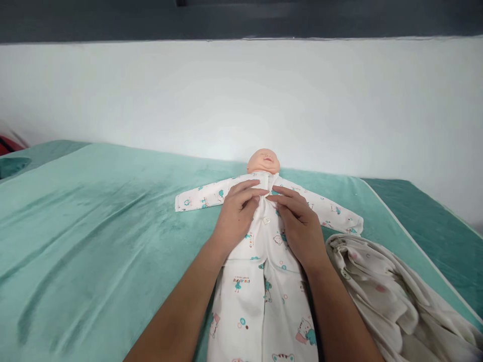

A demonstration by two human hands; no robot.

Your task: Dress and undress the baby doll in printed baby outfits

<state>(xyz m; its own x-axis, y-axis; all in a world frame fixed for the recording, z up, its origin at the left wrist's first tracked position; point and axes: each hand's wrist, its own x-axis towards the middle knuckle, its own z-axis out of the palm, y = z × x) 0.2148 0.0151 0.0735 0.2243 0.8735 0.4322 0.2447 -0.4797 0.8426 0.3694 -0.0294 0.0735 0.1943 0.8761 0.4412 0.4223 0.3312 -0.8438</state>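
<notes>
A baby doll [264, 161] lies on its back, with only its head showing. It wears a white printed baby shirt [277, 239] with long sleeves stretched out to both sides. My left hand [237, 216] and my right hand [302, 221] meet over the doll's chest. With their fingertips they pinch the shirt's front edges, one from each side. Just below the fingers a pale button [266, 220] shows on the front. What exactly lies between the fingertips is partly hidden. Matching white printed pants [237, 311] reach from the shirt's hem towards me, between my forearms.
A crumpled off-white baby garment [381, 286] with a snap lies at the right, beside my right forearm. Everything rests on a wrinkled light green sheet [94, 226], with darker green cloth [426, 221] at the right. Behind the doll's head rises a white wall [188, 100].
</notes>
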